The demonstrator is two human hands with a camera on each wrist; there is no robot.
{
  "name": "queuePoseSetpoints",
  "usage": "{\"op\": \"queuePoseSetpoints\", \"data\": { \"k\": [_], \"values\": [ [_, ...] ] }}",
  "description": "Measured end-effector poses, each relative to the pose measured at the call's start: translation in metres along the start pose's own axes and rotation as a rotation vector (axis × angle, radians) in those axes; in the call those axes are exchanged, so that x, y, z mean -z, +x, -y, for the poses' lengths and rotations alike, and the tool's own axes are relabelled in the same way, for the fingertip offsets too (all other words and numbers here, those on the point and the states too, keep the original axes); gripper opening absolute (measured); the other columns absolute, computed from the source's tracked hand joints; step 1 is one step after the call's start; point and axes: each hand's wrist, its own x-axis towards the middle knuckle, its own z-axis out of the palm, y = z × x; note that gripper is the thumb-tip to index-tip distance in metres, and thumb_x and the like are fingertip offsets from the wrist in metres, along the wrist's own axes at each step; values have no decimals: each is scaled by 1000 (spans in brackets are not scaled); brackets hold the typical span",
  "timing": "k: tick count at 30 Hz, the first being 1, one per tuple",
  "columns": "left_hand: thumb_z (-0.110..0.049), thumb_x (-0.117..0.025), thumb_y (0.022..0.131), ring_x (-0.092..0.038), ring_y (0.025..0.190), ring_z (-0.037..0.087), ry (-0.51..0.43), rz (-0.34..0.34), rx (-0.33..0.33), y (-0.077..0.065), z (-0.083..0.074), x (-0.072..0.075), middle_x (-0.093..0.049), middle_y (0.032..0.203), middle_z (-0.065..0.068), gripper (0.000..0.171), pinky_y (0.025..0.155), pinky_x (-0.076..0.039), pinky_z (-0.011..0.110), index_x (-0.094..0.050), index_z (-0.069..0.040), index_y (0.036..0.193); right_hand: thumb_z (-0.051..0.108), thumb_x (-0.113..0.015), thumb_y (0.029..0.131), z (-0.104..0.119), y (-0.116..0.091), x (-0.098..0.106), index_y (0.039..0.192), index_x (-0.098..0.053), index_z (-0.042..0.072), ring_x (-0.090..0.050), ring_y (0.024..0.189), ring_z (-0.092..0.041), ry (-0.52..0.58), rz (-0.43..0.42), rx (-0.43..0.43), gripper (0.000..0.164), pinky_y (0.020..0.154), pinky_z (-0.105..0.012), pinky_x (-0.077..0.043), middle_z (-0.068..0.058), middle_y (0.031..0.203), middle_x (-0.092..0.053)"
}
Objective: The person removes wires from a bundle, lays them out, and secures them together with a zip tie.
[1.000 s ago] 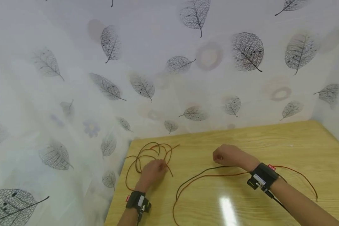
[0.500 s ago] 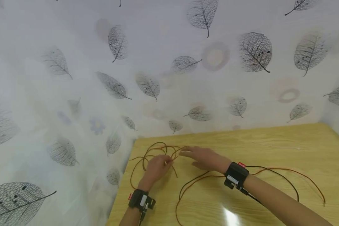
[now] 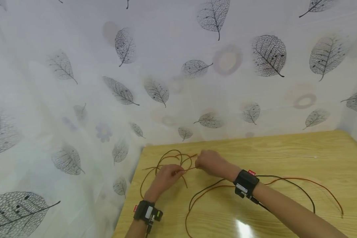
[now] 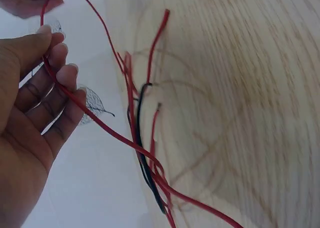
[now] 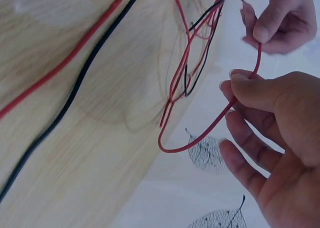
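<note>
– Bare hands?
– Two: left hand [image 3: 166, 178], right hand [image 3: 214, 164]. Black wrist straps [image 3: 246, 181], two.
– Thin wires?
– One held red wire [image 4: 114, 133]; one loose red wire [image 5: 75, 53], one loose black wire [image 5: 76, 90]. Red-and-black tangle [image 4: 139, 119]: not countable.
– Slender white strips [image 3: 315, 157]?
– One.

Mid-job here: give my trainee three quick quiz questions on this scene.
1. What do the left hand and right hand both pinch? A) pencil; B) red wire; C) cup.
2. True or false: the right wristband is blue.
3. Fill in: at left in the right wrist view, a black wire runs beside a ____ one.

Key: 1. B; 2. False, the right wristband is black; 3. red.
</note>
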Motion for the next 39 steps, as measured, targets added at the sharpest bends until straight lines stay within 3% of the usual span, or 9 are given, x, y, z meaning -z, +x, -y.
{"op": "queuePoseSetpoints", "data": {
  "k": [4, 10, 14, 16, 21, 26, 33, 39],
  "values": [
    [-26, -63, 94, -54, 65, 0, -17, -2, 19, -11, 10, 7, -68, 84, -10, 13, 58, -46, 22, -73, -23, 101, 24, -68, 90, -15, -12, 12, 84, -71, 23, -58, 69, -12, -96, -6, -18, 6, 65, -30, -48, 8, 77, -63],
    [-26, -61, 96, -44, 55, 2, 1, -41, 40, -25, 31, 21, -63, 80, -15, 12, 52, -41, 22, -70, -31, 100, 21, -67, 90, -46, -34, 24, 89, -72, 20, -62, 69, -9, -133, -68, -52, 5, 63, -31, -50, 6, 79, -64],
    [-24, -60, 96, -47, 55, 1, 44, -76, 56, -29, 41, 31, -64, 78, -11, 12, 52, -42, 22, -71, -25, 99, 14, -70, 87, -65, -51, 37, 93, -74, 18, -63, 73, -13, -157, -75, -78, 8, 65, -33, -50, 3, 81, -66],
    [-23, -60, 96, -51, 56, 2, 34, -96, 96, -31, 43, 35, -64, 74, -9, 12, 53, -43, 22, -72, -23, 99, 14, -71, 86, -73, -60, 44, 94, -75, 17, -63, 73, -14, -141, -73, -113, 9, 67, -35, -51, 3, 81, -66],
    [-25, -62, 95, -56, 56, 9, -42, -93, 168, -35, 42, 40, -62, 70, -13, 11, 53, -45, 24, -72, -25, 99, 15, -72, 86, -91, -87, 60, 96, -75, 15, -64, 71, -16, -13, -69, -210, 10, 67, -35, -52, 2, 82, -67],
    [-24, -64, 94, -54, 49, 11, -48, -71, 148, -29, 39, 39, -62, 69, -15, 11, 48, -43, 25, -70, -30, 101, 13, -71, 87, -105, -114, 74, 99, -74, 13, -65, 73, -17, 60, -29, -317, 12, 65, -34, -53, 0, 88, -69],
    [-24, -65, 93, -65, 62, 19, -98, -46, 139, -22, 34, 34, -67, 78, -13, 12, 51, -46, 24, -72, -25, 102, 14, -71, 86, -121, -161, 86, 97, -74, 15, -66, 78, -19, 103, 40, -419, 11, 68, -37, -53, 0, 91, -71],
    [-28, -65, 93, -65, 62, 20, -151, 57, 105, -11, 23, 22, -70, 79, -2, 12, 51, -48, 26, -72, -26, 102, 12, -72, 85, -128, -199, 92, 96, -75, 18, -66, 78, -17, 162, 112, -470, 13, 65, -36, -53, 2, 92, -71]
  ]
}}
